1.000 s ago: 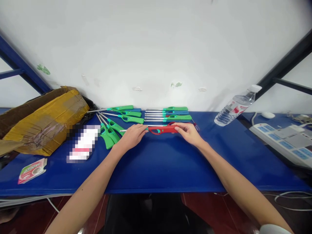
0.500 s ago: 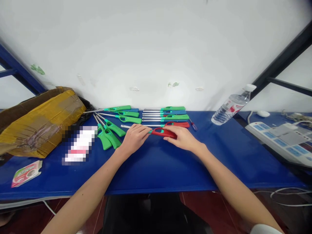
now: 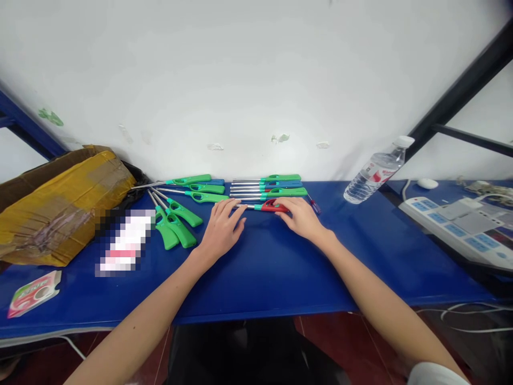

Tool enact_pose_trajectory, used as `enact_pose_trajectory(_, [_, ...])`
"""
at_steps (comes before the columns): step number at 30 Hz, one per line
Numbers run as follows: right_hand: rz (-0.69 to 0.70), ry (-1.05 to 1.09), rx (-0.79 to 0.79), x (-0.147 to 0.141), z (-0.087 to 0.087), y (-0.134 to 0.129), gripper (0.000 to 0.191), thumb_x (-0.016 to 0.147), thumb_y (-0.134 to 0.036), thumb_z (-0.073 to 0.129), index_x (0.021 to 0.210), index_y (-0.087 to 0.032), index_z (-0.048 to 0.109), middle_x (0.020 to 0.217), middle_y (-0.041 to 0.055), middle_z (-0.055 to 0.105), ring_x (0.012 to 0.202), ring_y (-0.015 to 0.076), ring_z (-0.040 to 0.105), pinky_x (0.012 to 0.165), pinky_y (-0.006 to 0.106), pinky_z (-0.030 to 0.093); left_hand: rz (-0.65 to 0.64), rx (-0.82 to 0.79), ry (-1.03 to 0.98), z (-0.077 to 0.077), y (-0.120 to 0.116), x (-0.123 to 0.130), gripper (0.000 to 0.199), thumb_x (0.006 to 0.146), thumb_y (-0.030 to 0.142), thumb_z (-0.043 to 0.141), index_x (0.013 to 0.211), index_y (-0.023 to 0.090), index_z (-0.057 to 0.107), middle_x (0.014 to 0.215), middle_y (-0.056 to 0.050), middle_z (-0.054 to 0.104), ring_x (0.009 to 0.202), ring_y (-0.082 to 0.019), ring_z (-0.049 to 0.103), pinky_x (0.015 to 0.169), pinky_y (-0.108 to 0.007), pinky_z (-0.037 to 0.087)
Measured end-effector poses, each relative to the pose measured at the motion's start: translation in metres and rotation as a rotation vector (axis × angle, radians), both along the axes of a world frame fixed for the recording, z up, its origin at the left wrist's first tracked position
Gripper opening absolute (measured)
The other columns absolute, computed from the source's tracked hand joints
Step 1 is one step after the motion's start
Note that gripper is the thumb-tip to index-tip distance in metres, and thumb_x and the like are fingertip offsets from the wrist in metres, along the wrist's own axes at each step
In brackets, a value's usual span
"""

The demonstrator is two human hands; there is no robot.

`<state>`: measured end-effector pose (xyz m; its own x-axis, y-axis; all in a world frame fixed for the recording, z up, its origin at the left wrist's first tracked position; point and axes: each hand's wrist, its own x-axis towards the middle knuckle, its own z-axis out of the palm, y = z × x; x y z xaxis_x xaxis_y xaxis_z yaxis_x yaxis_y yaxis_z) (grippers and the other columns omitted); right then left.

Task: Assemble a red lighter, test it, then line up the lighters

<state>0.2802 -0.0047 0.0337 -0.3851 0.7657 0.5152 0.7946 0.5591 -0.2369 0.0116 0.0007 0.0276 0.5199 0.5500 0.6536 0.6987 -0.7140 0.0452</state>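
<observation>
"What's the red piece?"

"A long-nozzle utility lighter [image 3: 269,206], with a red handle, a green collar and a steel tube pointing left."

"How does it lie?"

"Flat and lengthwise on the blue tabletop [image 3: 280,267], just in front of the row of green-handled lighters [image 3: 285,192], its handle partly covered by the right hand [image 3: 301,218]."

Blue table [image 3: 264,272], green lighters [image 3: 208,195], red lighter [image 3: 272,206], taped cardboard box [image 3: 60,214], water bottle [image 3: 372,174]

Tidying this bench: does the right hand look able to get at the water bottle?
Probably yes: the right hand rests on the red lighter, and the water bottle stands off to its right, with only a small screwdriver between them.
</observation>
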Motion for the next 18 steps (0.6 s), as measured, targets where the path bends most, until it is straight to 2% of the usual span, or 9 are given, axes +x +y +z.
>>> enact_pose_trajectory(9, [0.004,0.021,-0.064,0.022,-0.004,0.013,0.018,0.090,-0.023,0.060,0.108,-0.022,0.065,0.115,0.0088,0.072,0.106,0.0290,0.066,0.094,0.046,0.048,0.068,-0.175,0.149,-0.014,0.004,0.001,0.044,0.101,0.031,0.042,0.140,0.013,0.051,0.152,-0.019,0.043,0.144,-0.032,0.035,0.117,-0.053,0.031])
enact_pose_trajectory(18, [0.019,0.023,-0.081,0.026,-0.016,0.025,0.020,0.090,-0.023,0.058,0.109,-0.022,0.066,0.116,0.0095,0.071,0.107,0.0294,0.064,0.095,0.047,0.047,0.061,-0.295,0.230,-0.017,0.006,0.002,0.052,0.103,0.037,0.036,0.147,0.011,0.043,0.158,-0.018,0.032,0.149,-0.030,0.026,0.120,-0.053,0.023])
